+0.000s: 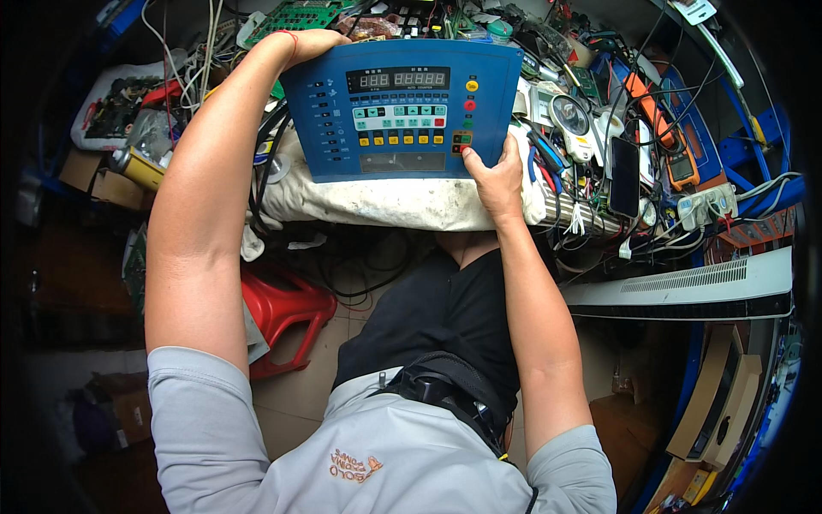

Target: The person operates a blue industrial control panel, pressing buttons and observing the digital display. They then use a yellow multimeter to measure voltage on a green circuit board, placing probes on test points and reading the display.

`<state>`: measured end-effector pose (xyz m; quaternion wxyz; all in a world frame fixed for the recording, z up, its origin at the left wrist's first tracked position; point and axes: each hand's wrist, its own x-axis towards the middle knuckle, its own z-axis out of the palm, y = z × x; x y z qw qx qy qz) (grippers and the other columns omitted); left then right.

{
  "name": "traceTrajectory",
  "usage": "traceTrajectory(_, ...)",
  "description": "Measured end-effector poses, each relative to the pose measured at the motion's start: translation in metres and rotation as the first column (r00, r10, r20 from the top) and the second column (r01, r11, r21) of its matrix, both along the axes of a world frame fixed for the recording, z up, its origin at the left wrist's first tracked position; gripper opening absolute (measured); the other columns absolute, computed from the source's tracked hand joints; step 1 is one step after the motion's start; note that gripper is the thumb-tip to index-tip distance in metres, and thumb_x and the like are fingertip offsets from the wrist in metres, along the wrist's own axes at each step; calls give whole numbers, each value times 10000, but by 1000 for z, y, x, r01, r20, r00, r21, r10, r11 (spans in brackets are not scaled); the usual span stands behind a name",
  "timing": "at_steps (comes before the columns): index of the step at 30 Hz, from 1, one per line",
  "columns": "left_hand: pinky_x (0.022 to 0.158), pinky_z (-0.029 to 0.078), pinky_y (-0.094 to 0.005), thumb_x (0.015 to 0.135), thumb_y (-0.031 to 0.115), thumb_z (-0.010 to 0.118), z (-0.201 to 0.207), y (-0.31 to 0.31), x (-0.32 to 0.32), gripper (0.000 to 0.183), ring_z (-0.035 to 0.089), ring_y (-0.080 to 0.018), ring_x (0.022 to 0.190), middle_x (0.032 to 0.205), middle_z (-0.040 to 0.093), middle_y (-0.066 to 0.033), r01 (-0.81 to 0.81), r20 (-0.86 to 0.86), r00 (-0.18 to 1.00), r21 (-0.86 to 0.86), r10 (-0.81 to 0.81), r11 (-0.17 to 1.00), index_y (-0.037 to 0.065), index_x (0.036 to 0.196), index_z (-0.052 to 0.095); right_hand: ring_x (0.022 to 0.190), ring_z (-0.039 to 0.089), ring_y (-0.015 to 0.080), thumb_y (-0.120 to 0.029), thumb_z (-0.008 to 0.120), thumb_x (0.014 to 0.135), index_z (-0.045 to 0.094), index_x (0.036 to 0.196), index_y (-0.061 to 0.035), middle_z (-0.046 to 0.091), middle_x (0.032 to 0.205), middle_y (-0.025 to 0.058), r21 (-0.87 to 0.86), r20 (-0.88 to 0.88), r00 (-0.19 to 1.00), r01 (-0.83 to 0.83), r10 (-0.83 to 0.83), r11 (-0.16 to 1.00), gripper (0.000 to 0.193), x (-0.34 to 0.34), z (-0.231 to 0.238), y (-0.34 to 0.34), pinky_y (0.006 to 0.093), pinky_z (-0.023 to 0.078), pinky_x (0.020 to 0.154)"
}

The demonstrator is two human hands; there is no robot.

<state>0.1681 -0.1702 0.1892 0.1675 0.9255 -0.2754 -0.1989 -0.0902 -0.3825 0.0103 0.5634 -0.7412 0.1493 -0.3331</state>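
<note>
A blue control panel is held up over the near edge of the bench, its face turned to me. Two dark digit displays, rows of small buttons and a grey window at the bottom show on it. My left hand is closed on the panel's upper left corner, its fingers hidden behind. At the lower right my right hand grips the edge, the thumb lying on the face beside a small red and green button pair. Beneath the panel lies a stained white cloth.
Circuit boards, cables and tools crowd the bench around the panel. To the right lie a white round-dial meter, a black phone, an orange multimeter and a power strip. A red stool stands below left.
</note>
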Motion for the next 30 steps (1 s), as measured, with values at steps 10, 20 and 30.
traceTrajectory(10, 1088, 486, -501, 1033, 457, 414, 2, 0, -3, 482, 696, -309, 1207, 1379, 678, -174, -4, 23, 1000, 22, 4, 1000, 251, 1392, 662, 1042, 705, 255, -165, 788, 844, 567, 1312, 27, 718, 1165, 165, 5, -15, 1000, 9, -9, 1000, 553, -1, 2, 1, 365, 544, 953)
traceTrajectory(20, 1062, 514, -488, 1034, 455, 418, -1, 0, 2, 499, 704, -315, 1190, 1372, 679, -185, 3, 18, 1000, 12, -3, 1000, 234, 1417, 649, 1033, 708, 252, -168, 786, 846, 572, 1306, 24, 724, 1160, 159, 10, -4, 1000, 2, -2, 1000, 542, 0, 1, 1, 362, 544, 949)
traceTrajectory(30, 1064, 512, -490, 1026, 454, 427, 2, 0, -3, 502, 703, -319, 1192, 1380, 674, -188, -22, -9, 1000, -2, 22, 1000, 234, 1419, 650, 1036, 706, 258, -177, 788, 847, 574, 1303, 21, 722, 1158, 157, 6, 0, 1000, 4, -4, 1000, 542, 0, -1, 0, 366, 543, 950)
